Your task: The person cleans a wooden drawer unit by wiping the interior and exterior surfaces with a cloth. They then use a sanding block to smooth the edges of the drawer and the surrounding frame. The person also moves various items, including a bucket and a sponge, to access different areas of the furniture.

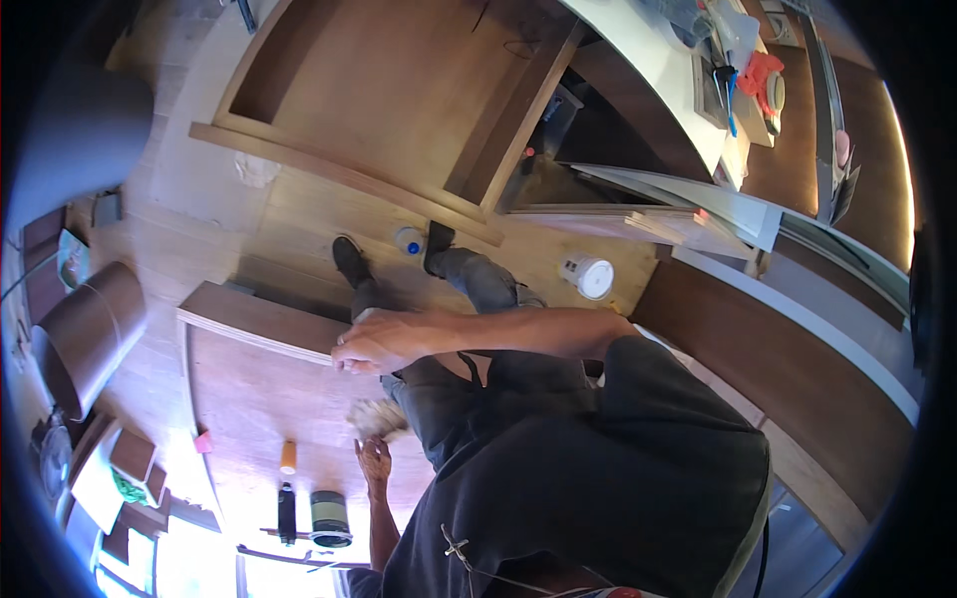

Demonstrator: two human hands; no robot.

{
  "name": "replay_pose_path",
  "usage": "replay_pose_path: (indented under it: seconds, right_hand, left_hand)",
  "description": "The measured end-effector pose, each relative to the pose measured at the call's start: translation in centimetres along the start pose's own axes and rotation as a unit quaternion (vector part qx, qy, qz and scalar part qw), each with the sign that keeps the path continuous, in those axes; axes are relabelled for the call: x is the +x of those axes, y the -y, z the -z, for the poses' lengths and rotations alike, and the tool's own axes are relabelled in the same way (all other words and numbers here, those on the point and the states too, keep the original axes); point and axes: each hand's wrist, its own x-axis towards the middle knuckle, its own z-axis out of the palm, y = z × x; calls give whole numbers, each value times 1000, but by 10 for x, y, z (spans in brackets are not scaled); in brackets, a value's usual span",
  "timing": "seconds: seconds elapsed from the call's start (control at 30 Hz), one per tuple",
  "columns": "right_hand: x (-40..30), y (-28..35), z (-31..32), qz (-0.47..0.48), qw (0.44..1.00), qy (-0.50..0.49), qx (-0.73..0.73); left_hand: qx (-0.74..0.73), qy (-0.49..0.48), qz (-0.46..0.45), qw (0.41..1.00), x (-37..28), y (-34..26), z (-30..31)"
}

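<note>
A wooden panel [262, 389] with a raised plywood edge [262, 325] lies before me. My right hand [381, 344] is at that edge, fingers curled down; whether it grips the wood is not clear. On the panel's surface is a blurred tan wad [376, 418], perhaps a rag. My left hand [373, 460] has its fingertips at the wad's lower side, and I cannot tell whether they hold it. Left of this hand are a metal can [330, 516], a dark bottle [286, 512] and a small orange container [288, 456].
A large open wooden cabinet frame [389, 97] lies beyond my feet. A plastic bottle with a blue cap [409, 241] is by my shoe, and a white bucket [591, 276] stands farther right. Stacked boards [650, 220] lie at the right. A brown roll [90, 340] is at the left.
</note>
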Motion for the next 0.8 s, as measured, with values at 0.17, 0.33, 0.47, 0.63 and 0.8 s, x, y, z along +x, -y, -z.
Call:
replay_pose_path:
  seconds: [0.17,0.33,0.47,0.63,0.8]
  right_hand:
    - [2,5,-24,44,996,-41,72]
    - [-21,11,-10,36,983,-152,99]
    - [-56,17,24,68,957,-239,149]
    - [-129,13,75,-167,913,-322,186]
    - [-238,31,120,-95,721,-682,-80]
  left_hand:
    - [-98,-39,97,990,16,-50,110]
    - [-173,-116,-34,978,103,-178,217]
    - [-393,-86,-89,911,160,-287,240]
    - [-391,-34,-236,889,211,-415,230]
    - [-280,-82,-338,895,265,-486,226]
